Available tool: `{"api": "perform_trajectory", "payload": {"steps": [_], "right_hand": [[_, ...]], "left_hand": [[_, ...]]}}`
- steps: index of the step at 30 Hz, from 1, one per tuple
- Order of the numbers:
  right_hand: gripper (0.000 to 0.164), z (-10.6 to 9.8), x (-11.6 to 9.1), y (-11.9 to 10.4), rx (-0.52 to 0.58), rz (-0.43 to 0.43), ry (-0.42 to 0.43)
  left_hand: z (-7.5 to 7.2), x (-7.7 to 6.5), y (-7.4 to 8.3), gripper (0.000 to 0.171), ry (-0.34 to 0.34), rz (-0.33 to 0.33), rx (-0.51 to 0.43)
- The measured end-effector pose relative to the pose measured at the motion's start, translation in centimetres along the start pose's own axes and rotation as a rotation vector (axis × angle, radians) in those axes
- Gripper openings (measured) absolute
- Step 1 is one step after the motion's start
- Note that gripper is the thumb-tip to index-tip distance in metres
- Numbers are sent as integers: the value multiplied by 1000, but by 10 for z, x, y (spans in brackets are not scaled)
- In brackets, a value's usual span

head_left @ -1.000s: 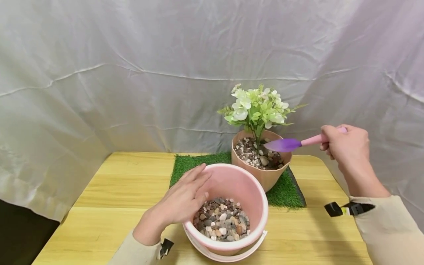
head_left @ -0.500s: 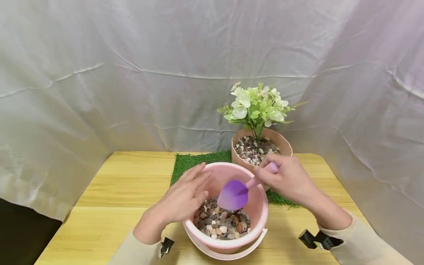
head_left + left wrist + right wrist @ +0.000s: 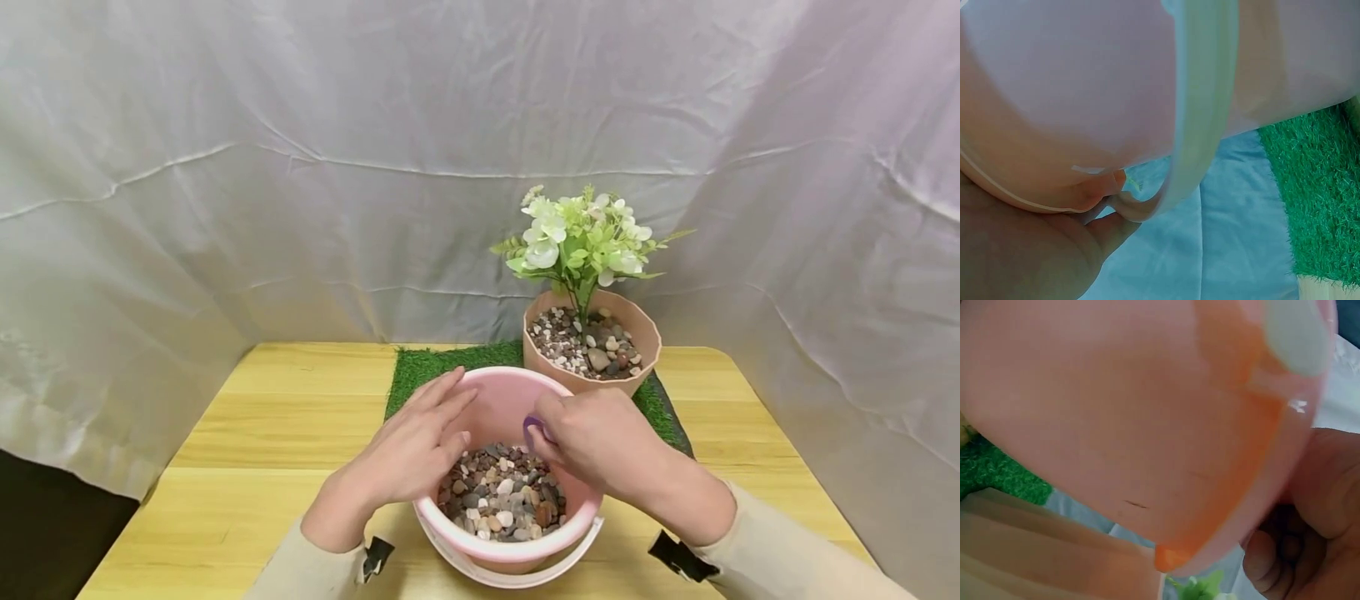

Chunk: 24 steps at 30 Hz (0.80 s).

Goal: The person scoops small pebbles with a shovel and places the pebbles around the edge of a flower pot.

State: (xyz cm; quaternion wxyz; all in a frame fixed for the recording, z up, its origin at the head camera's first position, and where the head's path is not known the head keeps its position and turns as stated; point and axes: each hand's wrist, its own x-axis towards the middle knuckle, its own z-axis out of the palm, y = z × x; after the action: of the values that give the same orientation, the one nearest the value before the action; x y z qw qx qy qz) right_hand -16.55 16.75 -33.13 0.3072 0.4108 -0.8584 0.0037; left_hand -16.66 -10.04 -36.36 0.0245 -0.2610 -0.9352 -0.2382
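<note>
My right hand (image 3: 600,433) grips a garden trowel (image 3: 534,429) at the right rim of a pink bucket (image 3: 517,546). Only a small purple bit of the trowel shows beside the fingers; the rest is hidden. Curled fingers (image 3: 1300,544) appear past the bucket's wall in the right wrist view. Mixed pebbles (image 3: 498,500) cover the bucket's bottom. On the left rim rests my left hand (image 3: 408,446), its fingers fairly straight and slightly spread. The left wrist view has the palm (image 3: 1029,250) against the rim, near the white handle (image 3: 1204,94).
Behind the bucket, a peach flowerpot (image 3: 592,385) holds white-flowered greenery (image 3: 585,242) set among pebbles. The pot stands on an artificial grass mat (image 3: 420,375). All of it is on a wooden table (image 3: 262,467), with grey cloth (image 3: 375,125) hanging around.
My right hand has brought the trowel from above the flowerpot leftward and down to the bucket, where its purple blade has mostly gone out of sight. The left hand stays on the rim.
</note>
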Motion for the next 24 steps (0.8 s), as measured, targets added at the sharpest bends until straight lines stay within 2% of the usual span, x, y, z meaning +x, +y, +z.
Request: {"api": "perform_trajectory", "payload": {"steps": [4, 7, 13, 18, 24], "right_hand": [[35, 9, 1, -2, -36, -19, -74], [36, 11, 4, -3, -16, -18, -110], [32, 5, 10, -2, 155, -8, -229], [29, 0, 12, 3, 296, 114, -328], [29, 4, 13, 3, 323, 277, -332]], "left_hand": [[0, 0, -1, 59, 0, -2, 1], [0, 0, -2, 59, 2, 2, 0], [0, 0, -2, 58, 3, -1, -3], [0, 1, -2, 59, -2, -7, -1], [-1, 2, -2, 59, -6, -6, -2]]}}
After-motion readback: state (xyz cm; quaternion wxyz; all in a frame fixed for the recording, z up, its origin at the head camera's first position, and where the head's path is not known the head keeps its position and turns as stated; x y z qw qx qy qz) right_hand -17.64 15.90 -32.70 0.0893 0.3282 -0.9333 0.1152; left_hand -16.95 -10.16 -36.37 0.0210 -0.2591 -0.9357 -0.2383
